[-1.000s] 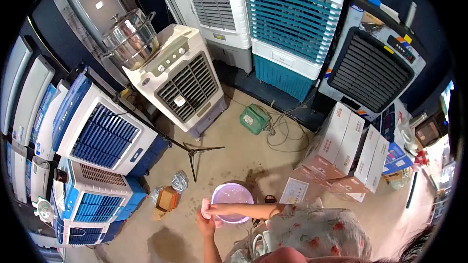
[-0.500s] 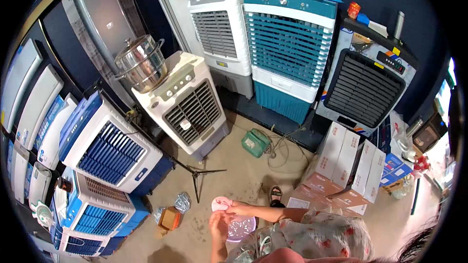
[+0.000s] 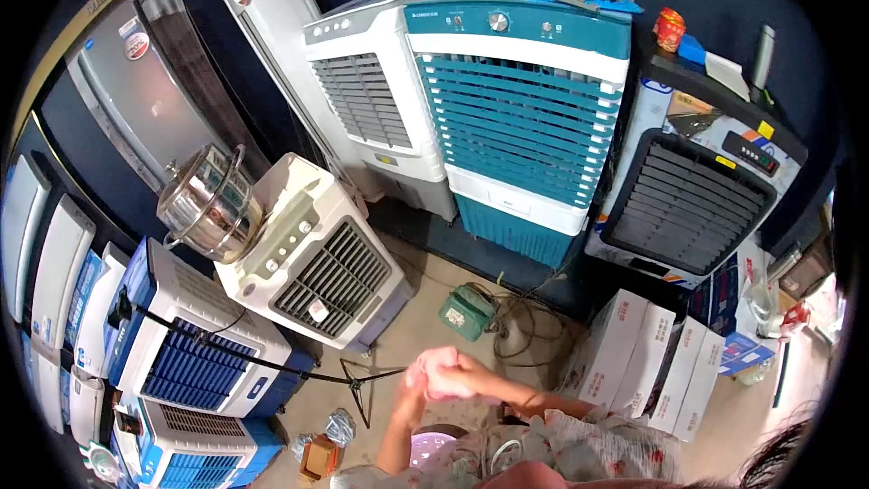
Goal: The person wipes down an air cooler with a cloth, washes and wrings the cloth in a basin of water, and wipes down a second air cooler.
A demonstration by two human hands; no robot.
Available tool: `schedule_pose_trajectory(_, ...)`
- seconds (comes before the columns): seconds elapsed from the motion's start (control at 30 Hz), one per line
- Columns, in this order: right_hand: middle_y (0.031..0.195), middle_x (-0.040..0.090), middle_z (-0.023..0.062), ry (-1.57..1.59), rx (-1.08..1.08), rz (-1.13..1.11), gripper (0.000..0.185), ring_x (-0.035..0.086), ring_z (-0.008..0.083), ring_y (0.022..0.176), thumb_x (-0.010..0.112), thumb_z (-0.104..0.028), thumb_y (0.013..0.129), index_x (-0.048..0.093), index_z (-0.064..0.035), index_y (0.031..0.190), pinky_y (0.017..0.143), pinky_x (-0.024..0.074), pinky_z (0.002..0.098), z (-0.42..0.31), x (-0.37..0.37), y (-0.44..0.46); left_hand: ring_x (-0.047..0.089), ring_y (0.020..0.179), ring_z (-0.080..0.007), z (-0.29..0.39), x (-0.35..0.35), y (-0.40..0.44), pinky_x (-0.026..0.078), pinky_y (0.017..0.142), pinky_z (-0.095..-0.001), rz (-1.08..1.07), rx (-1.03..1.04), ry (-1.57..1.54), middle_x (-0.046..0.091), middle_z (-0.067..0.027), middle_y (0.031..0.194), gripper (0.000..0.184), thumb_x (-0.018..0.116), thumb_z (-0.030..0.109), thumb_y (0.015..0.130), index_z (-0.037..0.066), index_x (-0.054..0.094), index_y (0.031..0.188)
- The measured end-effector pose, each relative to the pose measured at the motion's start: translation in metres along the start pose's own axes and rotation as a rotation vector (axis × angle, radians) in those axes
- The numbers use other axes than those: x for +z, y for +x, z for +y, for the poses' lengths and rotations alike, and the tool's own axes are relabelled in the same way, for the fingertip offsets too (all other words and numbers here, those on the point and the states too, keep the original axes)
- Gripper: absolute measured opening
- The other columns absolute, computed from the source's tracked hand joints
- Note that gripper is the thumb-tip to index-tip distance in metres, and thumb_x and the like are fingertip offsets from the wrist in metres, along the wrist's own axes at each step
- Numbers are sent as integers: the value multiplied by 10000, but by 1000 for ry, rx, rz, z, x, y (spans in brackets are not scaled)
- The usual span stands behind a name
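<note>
A pink cloth (image 3: 441, 373) is bunched up between my two hands, raised above the floor. My right hand (image 3: 468, 377) is closed on its right side, and my left hand (image 3: 412, 393) grips it from the left. Some fingers are hidden by the cloth and blur. Below the hands, a light purple basin (image 3: 430, 445) shows in part, its right side covered by my arm and patterned clothing.
A green box (image 3: 467, 311) with coiled cable (image 3: 525, 330) lies ahead. A black tripod (image 3: 355, 384) and small open carton (image 3: 319, 458) are at left, stacked cartons (image 3: 615, 344) at right. Air coolers, one teal (image 3: 516, 127), one cream (image 3: 317, 263) bearing a steel pot (image 3: 210, 204), stand around.
The view has tilted up, so the coolers sit lower in it. Both hands have risen from over the basin with the pink cloth, which is now bunched between them.
</note>
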State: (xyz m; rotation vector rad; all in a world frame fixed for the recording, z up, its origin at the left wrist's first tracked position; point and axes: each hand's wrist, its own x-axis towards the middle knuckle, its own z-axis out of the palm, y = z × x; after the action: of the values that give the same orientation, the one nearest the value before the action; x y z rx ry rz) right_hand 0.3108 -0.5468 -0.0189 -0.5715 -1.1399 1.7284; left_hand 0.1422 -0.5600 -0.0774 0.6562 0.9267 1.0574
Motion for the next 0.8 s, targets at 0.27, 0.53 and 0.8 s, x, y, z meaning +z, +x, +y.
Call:
schedule_pose_trajectory(0.27,1040,612,98,-256,244,182,392,542,131,997,538,-255,888,522,35,1152,852,436,264,18,-109,64,582,959,-159,38,10,98,461,823,-333,-121,-130,-43,606,-50,1076,301,518,273,915,78,539,1142)
schedule_pose_trajectory(0.53,1094,545,92,-694,-58,762,373,543,185,987,543,-277,897,479,-48,1185,834,440,317,27,-158,116,537,994,-157,106,68,192,452,827,-307,-249,117,114,558,-78,1108,352,514,222,921,13,468,1200)
schedule_pose_trajectory(0.8,1091,514,77,-162,-516,430,354,515,195,1012,588,-226,856,459,-52,1136,904,402,349,-76,-98,116,555,981,-251,113,127,229,468,797,-363,-1102,621,902,526,-87,1188,372,567,260,838,57,526,1147)
